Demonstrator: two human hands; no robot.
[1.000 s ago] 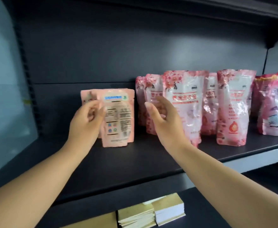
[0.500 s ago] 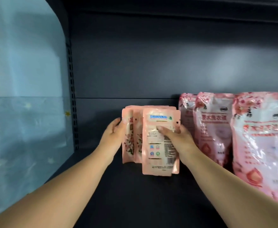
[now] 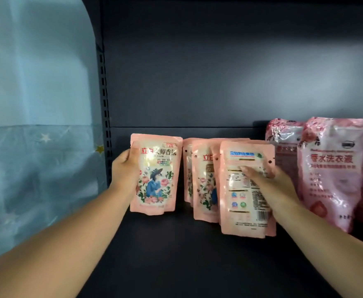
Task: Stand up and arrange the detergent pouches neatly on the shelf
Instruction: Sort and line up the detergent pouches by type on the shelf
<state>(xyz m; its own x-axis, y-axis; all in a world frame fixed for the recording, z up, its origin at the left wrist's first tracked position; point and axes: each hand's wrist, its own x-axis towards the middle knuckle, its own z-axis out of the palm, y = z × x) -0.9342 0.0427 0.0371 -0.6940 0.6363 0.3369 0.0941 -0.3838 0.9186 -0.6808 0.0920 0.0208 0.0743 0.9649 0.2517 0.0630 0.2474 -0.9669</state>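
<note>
Pouches on a dark shelf (image 3: 176,265), person reaching in w/ both hands. Left hand (image 3: 125,172) grips a small pink pouch (image 3: 155,176) by its left edge, fingers curled round the side, thumb on the front; pouch is upright, front facing out, printed w/ a figure in a blue dress among roses. It stands apart from the rest, a dark gap on its right.

Right hand (image 3: 268,179) is on a cluster of small pink pouches (image 3: 202,181) standing one behind another. Front one, the back-facing pouch (image 3: 244,203), shows its back label: blue header, small icons, barcode bottom right. Fingers lie across its face, rest of the hand wraps its right edge, so it holds that pouch; bottom edge sits lower in view than the ones behind, can't tell if it's touching the shelf. Behind it at least 2-3 more overlap, fronts out, only partly visible.

Just right of the cluster, touching or nearly so, stand larger pink pouches (image 3: 331,175), glossy, rose print, red lettering, upright in a row running off the right edge; another one (image 3: 283,138) peeks behind.

Back panel (image 3: 219,72) of the shelf unit is dark grey. Slotted upright (image 3: 103,104) at the left, and beyond it a light blue cloth (image 3: 36,125) w/ small stars
</note>
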